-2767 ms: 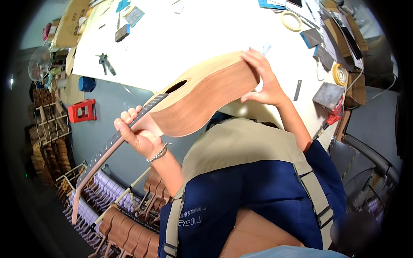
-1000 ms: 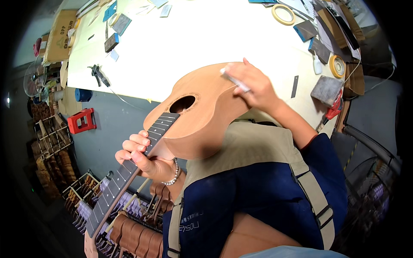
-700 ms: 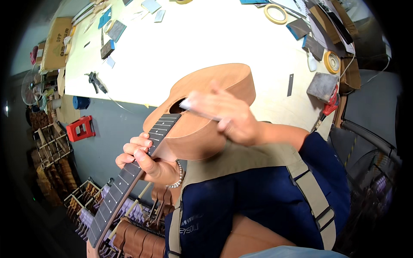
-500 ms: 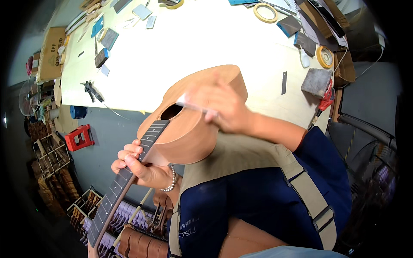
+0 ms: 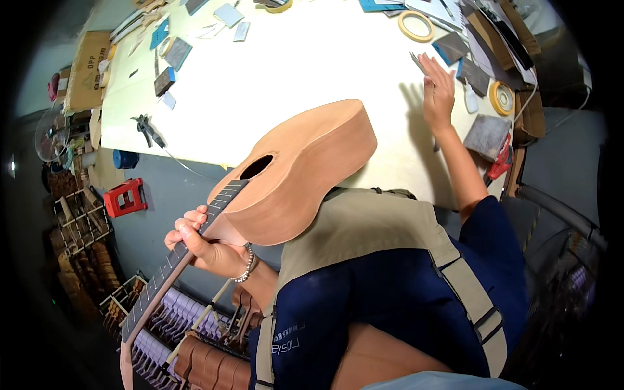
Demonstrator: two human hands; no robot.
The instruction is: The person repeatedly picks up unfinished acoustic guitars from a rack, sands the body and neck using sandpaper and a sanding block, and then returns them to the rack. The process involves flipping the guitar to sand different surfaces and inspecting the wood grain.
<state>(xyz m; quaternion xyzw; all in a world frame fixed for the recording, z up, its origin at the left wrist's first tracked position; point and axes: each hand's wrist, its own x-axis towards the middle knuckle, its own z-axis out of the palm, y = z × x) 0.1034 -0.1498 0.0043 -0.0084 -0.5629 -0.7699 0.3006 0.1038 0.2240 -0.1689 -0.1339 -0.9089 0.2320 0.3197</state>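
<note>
An unstrung wooden ukulele [image 5: 286, 169] with a dark fretted fingerboard [image 5: 160, 278] lies slantwise before me, its body against my apron and over the table's near edge. My left hand [image 5: 211, 250] is closed around the neck near the body, thumb across the fingerboard. Away from the instrument, my right hand [image 5: 439, 91] is raised over the right side of the table with its fingers nearly straight. A thin grey sheet [image 5: 416, 63], seen almost edge-on, shows at its fingertips; how it is gripped is partly hidden.
The pale worktable [image 5: 260, 78] carries sanding blocks [image 5: 451, 48], tape rolls [image 5: 416, 26], a white bottle [image 5: 470, 99] and a black air gun [image 5: 147, 130]. A grey block [image 5: 486, 135] lies by a red tool [image 5: 500, 159] at right. A red stool [image 5: 125, 197] stands left; racked parts [image 5: 195, 318] are below.
My right hand has left the ukulele's top and swung far right over the table with the sheet. My left hand keeps hold of the neck. The view has shifted slightly.
</note>
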